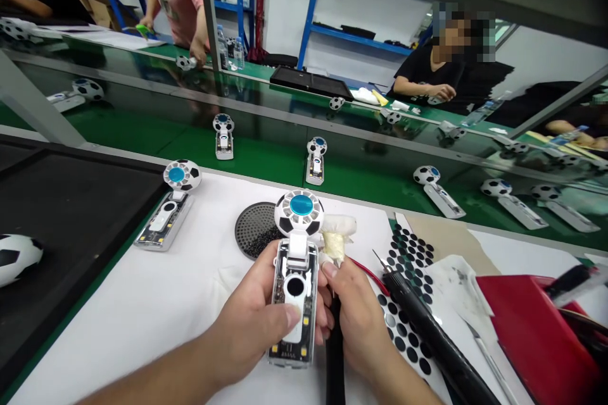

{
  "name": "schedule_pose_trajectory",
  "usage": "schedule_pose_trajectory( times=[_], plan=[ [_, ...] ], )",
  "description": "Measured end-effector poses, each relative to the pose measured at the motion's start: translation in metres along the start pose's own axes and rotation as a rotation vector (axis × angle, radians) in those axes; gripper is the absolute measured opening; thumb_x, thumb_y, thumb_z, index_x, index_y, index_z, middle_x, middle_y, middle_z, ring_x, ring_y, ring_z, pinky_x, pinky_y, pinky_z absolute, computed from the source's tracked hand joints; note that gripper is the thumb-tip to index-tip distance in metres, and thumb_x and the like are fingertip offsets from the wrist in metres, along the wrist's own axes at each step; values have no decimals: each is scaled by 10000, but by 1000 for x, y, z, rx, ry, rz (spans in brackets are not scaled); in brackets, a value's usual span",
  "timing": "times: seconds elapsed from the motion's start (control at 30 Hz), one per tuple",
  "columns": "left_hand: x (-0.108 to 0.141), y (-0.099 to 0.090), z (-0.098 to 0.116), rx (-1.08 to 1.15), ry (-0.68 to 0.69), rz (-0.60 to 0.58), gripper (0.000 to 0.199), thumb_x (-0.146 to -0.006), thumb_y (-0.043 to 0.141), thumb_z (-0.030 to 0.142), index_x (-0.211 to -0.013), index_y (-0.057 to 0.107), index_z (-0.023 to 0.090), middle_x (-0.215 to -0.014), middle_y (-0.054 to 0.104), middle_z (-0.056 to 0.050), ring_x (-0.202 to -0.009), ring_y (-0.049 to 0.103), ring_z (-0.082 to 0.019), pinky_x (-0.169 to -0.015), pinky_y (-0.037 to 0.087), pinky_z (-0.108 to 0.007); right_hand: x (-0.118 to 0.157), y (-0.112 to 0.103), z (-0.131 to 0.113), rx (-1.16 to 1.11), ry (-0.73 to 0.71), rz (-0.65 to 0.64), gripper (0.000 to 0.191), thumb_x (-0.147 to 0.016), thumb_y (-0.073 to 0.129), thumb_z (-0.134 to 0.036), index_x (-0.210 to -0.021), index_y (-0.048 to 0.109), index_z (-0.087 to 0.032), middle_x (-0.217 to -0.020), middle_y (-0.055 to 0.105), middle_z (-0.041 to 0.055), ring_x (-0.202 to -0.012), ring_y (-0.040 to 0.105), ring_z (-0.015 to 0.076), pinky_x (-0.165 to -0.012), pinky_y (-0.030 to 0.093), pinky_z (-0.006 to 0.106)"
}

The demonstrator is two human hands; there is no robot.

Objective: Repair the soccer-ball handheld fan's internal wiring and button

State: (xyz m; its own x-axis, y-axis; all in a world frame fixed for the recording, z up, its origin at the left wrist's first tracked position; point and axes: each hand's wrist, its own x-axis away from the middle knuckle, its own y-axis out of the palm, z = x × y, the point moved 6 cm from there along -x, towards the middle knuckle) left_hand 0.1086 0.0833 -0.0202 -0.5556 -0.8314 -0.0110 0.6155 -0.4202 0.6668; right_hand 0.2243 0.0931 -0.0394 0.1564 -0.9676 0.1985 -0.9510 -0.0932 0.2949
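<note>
At far left, a black tray (71, 215) holds a loose soccer-ball-patterned head (14, 259). Just right of it, on a white mat (118, 310), lies a clear-cased handheld fan (164, 221) with a black-and-white ball head and a blue centre. A green conveyor belt (142, 133) behind the mat carries more of these fans, standing or lying.

The left hand (247, 319) grips a similar transparent fan (294, 278) upright above the mat, its ball head up, with circuitry and small gold contacts showing through the casing. The left thumb (289, 316) presses flat on the casing's front, and the other fingers curl behind it, out of sight. Behind the fan sits a round black mesh dish (251, 231) holding dark granules.

The right hand (356, 323) is beside the fan, with thumb and fingers drawn together around a black handle (335, 354). Above them bulges a wad of white cloth (338, 234), stained yellowish; whether the fingers touch it, I cannot tell. A red wire (368, 272) runs just past it.

Further right lie a black soldering iron (427, 323) with a thin metal tip, a sheet of black dot stickers (408, 259), and a red box (536, 342).
</note>
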Motion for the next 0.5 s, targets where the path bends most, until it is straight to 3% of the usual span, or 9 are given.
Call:
schedule_pose_trajectory(
  times=[0.1, 0.2, 0.27, 0.4, 0.5],
  plan=[
    [-4, -2, 5, -20, 23, 45, 439, -825, 698, 276, -1195, 468, 221, -1060, 603, -79, -877, 626, -194, -745, 486, -323, 4, -14, -12, 47, -52, 103, 265, -941, 547, -468, -953, 550, -203, -532, 441, -79, -367, 399, 76, -354, 310, 189],
    [-8, -5, 11, -17, 71, 65, 474, -833, 663, 210, -1232, 416, 277, -1155, 541, -59, -926, 604, -208, -767, 530, -381, 20, -28, -34, 230, -239, 190, 358, -946, 514, -499, -1138, 562, -201, -544, 468, -56, -404, 442, 116, -411, 377, 247],
    [-10, -7, 13, -47, 92, 78, 530, -835, 631, 160, -1265, 361, 308, -1123, 538, -49, -927, 587, -216, -708, 556, -393, 31, -29, -46, 500, -333, 174, 342, -960, 474, -503, -1050, 607, -200, -526, 511, -23, -427, 481, 147, -432, 383, 267],
    [-11, -8, 19, -153, 113, 85, 547, -840, 559, 109, -1295, 320, 299, -959, 570, -15, -759, 559, -159, -588, 499, -293, 43, -15, -58, 1150, -448, 62, 277, -959, 485, -425, -786, 584, -232, -564, 587, 22, -467, 520, 175, -450, 361, 282],
    [-10, -6, 23, -189, 109, 109, 648, -806, 519, 56, -1350, 284, 318, -897, 574, 0, -736, 547, -156, -561, 465, -265, 46, -10, -69, 1339, -496, 24, 269, -966, 467, -420, -802, 583, -241, -569, 591, 15, -441, 488, 163, -436, 333, 283]
  ],
)
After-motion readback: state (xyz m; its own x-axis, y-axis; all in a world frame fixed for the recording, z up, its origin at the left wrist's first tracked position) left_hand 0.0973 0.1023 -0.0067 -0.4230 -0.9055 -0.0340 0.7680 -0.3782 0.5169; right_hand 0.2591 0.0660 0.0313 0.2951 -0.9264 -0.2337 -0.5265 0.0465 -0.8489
